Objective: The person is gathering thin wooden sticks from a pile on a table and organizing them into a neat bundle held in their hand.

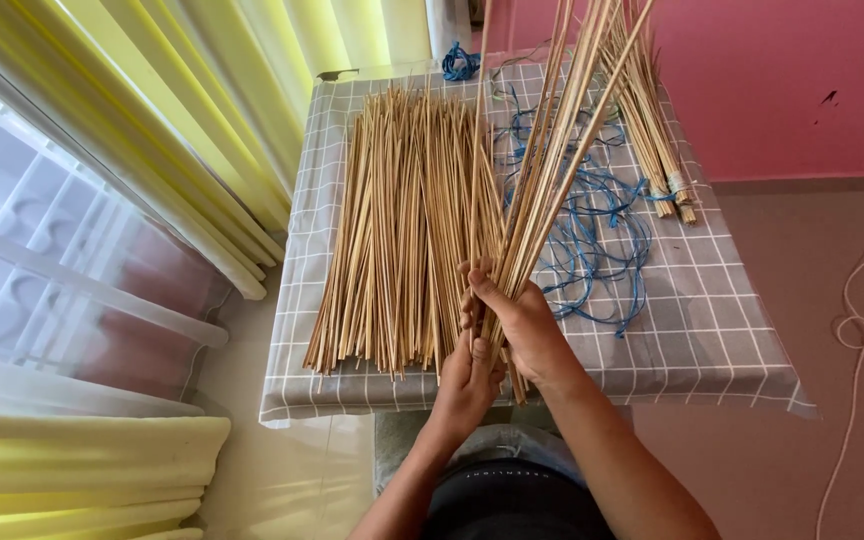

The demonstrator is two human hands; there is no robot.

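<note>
Both hands close around one bunch of thin sticks [542,180], gripping it near its lower end. The right hand [522,320] wraps the bunch from the right side, fingers curled tight about the stems and thumb pressed across them. The left hand [467,375] sits just below and slightly left of it, its fingers pressed against the same stems from underneath; how far they close around cannot be told, since the right hand covers part of them.

The held sticks are pale straw-coloured, straight, slim and long, all much alike. They fan out a little as they rise from the grip and lean up and to the right, out of the top of the view. They are too many and too closely packed to count; a short stub of their ends pokes out below the hands.

The bunch rises above the near edge of the table [712,340], which is covered by a grey cloth with a white grid. Left of the bunch, one broad loose pile of sticks [392,230] of the same kind lies flat on the table, running from far edge to near edge. Right of the bunch lies a tangle of blue string [602,240], and beyond that, at the table's far right, one smaller tied bundle [652,130] of sticks. A second small knot of blue cord [459,64] sits at the table's far edge.
</note>
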